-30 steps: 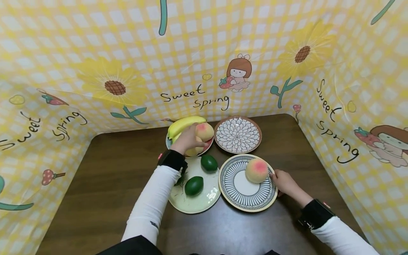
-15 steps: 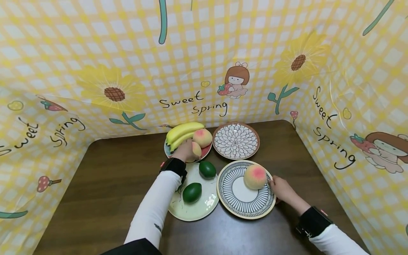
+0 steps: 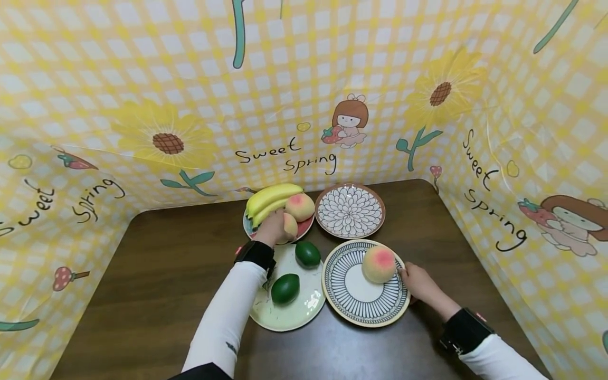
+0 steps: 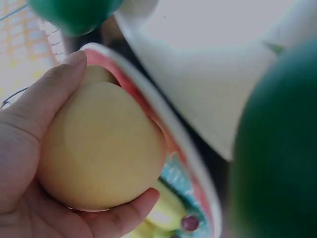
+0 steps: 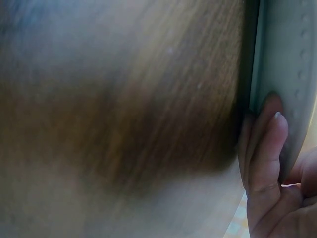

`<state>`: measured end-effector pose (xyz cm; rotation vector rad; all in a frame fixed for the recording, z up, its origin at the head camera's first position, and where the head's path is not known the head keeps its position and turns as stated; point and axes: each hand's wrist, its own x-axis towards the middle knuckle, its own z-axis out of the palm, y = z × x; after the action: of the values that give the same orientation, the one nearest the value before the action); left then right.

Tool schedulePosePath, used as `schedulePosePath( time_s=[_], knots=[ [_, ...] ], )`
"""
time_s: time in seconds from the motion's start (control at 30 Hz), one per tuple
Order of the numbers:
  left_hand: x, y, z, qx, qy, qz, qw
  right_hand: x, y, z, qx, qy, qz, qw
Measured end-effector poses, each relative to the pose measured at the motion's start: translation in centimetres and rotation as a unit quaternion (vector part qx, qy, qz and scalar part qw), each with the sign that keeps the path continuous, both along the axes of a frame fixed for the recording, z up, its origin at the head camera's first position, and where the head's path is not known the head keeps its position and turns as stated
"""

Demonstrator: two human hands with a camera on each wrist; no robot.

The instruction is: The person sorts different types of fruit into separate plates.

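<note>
On the desk (image 3: 157, 274), a pale green plate (image 3: 287, 320) bears dark green fruits (image 3: 285, 289); beside it, the right hand (image 3: 420, 282) has its fingers clamped on the rim of a striped plate (image 3: 364, 314) bearing a peach (image 3: 379, 264). Farther off, the left hand's fingers (image 4: 131, 213) curl round a second peach (image 4: 101, 146) at a fruit plate (image 3: 307, 225) with bananas (image 3: 273, 199) and a third peach (image 3: 300, 207), beside a petal-patterned plate (image 3: 350, 211).

Bananas (image 3: 273, 198) beyond left hand (image 3: 272, 230); between it and right hand (image 3: 420, 282), two fruits (image 3: 285, 289) on left plate (image 3: 287, 319), peach (image 3: 379, 264) on right plate (image 3: 361, 286).
</note>
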<state>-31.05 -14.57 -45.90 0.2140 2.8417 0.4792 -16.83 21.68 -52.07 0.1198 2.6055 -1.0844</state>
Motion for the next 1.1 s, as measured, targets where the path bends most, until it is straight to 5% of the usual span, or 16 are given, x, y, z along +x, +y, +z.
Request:
schedulePosePath(
  time_s=[0.27, 0.53, 0.83, 1.1],
  knots=[
    [1.9, 0.0, 3.6, 0.029, 0.058, -0.011, 0.9978, 0.0, 0.2, 0.1, -0.003, 0.0, 0.0, 1.0],
    [5.7, 4.7, 5.3, 0.06, 0.129, -0.084, 0.9862, 0.0, 0.3, 0.2, -0.002, 0.005, 0.003, 1.0],
    [10.2, 11.5, 2.4, 0.008, 0.092, -0.135, 0.9865, -0.1, 0.2, 0.0, -0.008, -0.007, 0.001, 1.0],
    [11.1, 13.7, -0.7, -0.055, 0.07, -0.142, 0.9858, -0.1, 0.2, -0.1, -0.019, -0.004, 0.007, 1.0]
  ],
)
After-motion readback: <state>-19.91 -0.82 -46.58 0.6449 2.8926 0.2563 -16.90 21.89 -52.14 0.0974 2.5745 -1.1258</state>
